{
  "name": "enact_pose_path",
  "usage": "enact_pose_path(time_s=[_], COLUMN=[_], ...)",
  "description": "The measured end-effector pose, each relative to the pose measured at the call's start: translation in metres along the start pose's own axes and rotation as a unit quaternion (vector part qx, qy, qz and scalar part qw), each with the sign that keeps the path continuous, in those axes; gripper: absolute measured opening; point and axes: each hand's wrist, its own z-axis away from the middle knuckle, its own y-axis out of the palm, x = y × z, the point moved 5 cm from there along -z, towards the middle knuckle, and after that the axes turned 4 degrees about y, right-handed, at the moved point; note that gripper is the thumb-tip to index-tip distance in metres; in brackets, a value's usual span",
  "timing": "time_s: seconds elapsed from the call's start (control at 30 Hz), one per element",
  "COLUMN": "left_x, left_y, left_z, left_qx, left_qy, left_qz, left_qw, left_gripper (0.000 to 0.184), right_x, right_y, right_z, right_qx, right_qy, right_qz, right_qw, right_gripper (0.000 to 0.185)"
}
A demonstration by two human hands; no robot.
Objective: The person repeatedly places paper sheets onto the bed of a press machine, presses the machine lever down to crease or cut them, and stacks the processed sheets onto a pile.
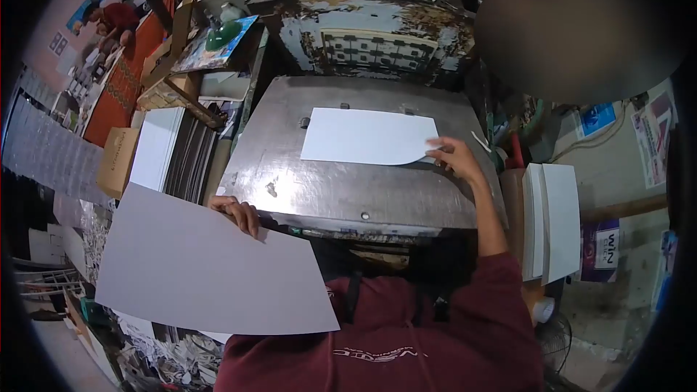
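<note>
A large pale grey-white sheet of card [210,268] hangs from my left hand [238,215], whose fingers are closed over its upper edge. The card slants in front of my body, at the near left of the metal table [327,189]. On that table lies a smaller white sheet of card [370,136], close to some small dark stops at its far edge. My right hand [454,157] pinches the right-hand corner of this sheet, which curves up slightly there.
A worn, paint-chipped machine frame [298,36] rises behind the table. Upright stacks of sheets stand at left [156,145] and right [559,218]. Beside the left stack is a brown box [118,162]. Paper scraps [181,363] lie below. Another person [116,22] is at far left.
</note>
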Motion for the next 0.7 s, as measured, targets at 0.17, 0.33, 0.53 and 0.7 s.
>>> enact_pose_path(time_s=[0.17, 0.33, 0.53, 0.7], left_x=[0.05, 0.123, 0.205, 0.272], left_y=[0.025, 0.04, 0.089, 0.16], left_z=[-0.039, -0.06, -0.105, -0.089], left_qx=[0.038, -0.129, -0.45, -0.133], left_qy=[-0.006, 0.048, -0.088, -0.245], left_qz=[0.0, -0.027, -0.309, -0.352], left_qw=[0.999, 0.99, 0.833, 0.894], left_gripper=[0.052, 0.044, 0.04, 0.068], right_x=[0.029, 0.104, -0.012, -0.056], right_y=[-0.025, 0.031, 0.041, -0.111], right_z=[0.039, 0.175, 0.216, 0.318], right_qx=[-0.332, 0.055, -0.202, -0.583], right_qy=[-0.187, -0.352, -0.135, -0.017], right_qz=[0.315, 0.03, -0.145, -0.036], right_qw=[0.869, 0.934, 0.959, 0.811], right_gripper=[0.072, 0.079, 0.041, 0.036])
